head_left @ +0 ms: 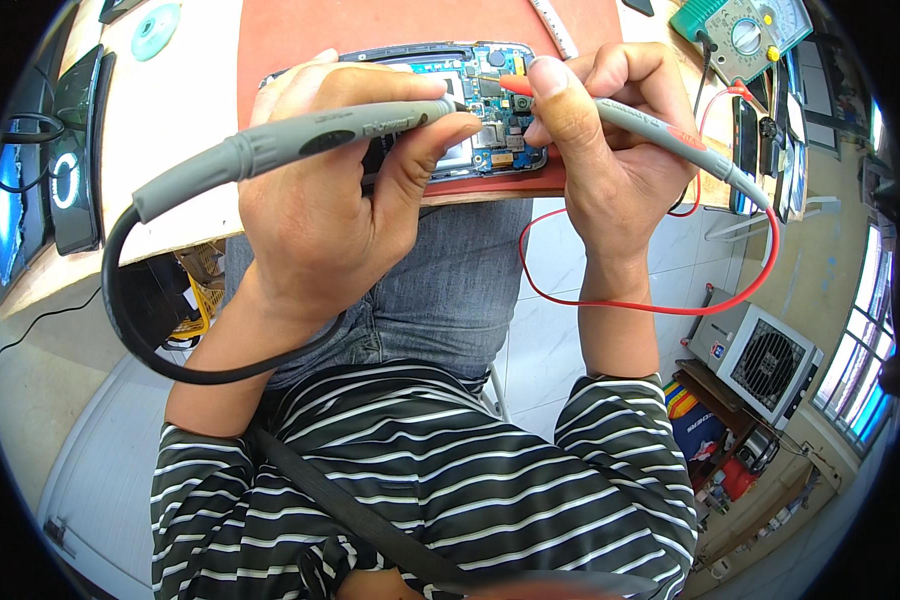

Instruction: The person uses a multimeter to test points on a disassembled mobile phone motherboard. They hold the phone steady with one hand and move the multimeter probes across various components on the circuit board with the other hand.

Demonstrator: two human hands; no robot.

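An opened phone (495, 130) with its blue circuit board bare lies on an orange-red mat (400, 22) at the table's near edge. My left hand (320, 210) is closed on a grey test probe (300, 140) with a black lead; its tip is at the board's left part, partly hidden by my fingers. In my right hand (610, 150) is a second grey test probe (660, 130) with a red collar and red lead. Its thin metal tip points left over the upper part of the board. Whether either tip touches the board I cannot tell. My left hand covers the phone's left half.
A green analog multimeter (743, 38) sits at the far right of the table. Phones (78, 150) lie at the left, below a pale green round disc (155, 32). A white stick-like tool (553, 28) rests on the mat. The red lead (610, 303) loops beside my right forearm.
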